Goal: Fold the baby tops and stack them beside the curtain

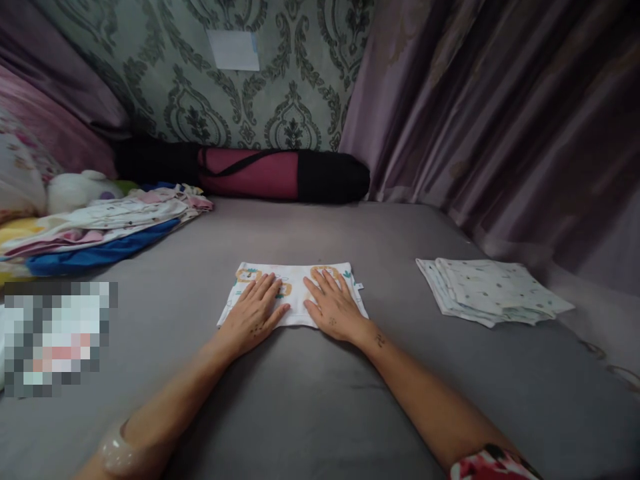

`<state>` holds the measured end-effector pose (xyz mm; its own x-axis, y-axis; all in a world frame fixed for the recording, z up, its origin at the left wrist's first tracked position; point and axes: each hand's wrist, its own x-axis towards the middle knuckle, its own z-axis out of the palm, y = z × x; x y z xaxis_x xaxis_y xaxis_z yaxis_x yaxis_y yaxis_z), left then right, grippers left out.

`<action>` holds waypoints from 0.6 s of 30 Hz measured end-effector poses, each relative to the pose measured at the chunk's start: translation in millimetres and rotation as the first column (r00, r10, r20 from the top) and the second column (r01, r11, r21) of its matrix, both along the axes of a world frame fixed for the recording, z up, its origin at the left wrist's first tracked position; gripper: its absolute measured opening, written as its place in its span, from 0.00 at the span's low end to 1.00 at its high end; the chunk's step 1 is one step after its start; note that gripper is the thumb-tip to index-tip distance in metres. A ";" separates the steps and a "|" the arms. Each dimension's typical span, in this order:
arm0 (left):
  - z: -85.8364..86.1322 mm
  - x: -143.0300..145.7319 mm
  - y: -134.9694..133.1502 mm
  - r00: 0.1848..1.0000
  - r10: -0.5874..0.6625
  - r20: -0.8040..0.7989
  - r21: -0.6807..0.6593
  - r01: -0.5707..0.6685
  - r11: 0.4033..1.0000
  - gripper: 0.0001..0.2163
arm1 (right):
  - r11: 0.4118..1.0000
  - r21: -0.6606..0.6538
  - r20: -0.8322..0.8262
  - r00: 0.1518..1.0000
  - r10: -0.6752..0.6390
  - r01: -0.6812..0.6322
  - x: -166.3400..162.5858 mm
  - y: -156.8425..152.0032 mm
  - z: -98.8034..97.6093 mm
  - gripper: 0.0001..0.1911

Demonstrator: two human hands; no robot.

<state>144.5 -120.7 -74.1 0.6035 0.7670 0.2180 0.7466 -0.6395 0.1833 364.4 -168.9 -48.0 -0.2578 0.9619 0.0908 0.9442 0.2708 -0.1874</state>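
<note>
A white printed cloth (295,310), folded into a flat rectangle with orange and green figures, lies on the grey bedsheet (300,400) in front of me. My left hand (254,312) rests flat on its left part, fingers stretched out. On its right part lies my right hand (334,305), palm down with the fingers spread. A small white tag sticks out at the cloth's right edge. Neither hand grips the cloth; both press on it from above.
Folded white patterned cloths (500,288) lie to the right. At the left is a heap of clothes (115,220) beside a white plush toy (80,190). A long black and maroon bag (250,175) lies along the patterned wall, and purple curtains (490,120) hang at the right.
</note>
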 end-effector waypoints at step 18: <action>4.6 -18.5 17.5 0.983 0.183 -0.021 0.061 -0.181 0.981 0.28 | 0.988 -0.044 -0.095 0.983 -0.154 0.150 20.9 12.9 7.3 0.32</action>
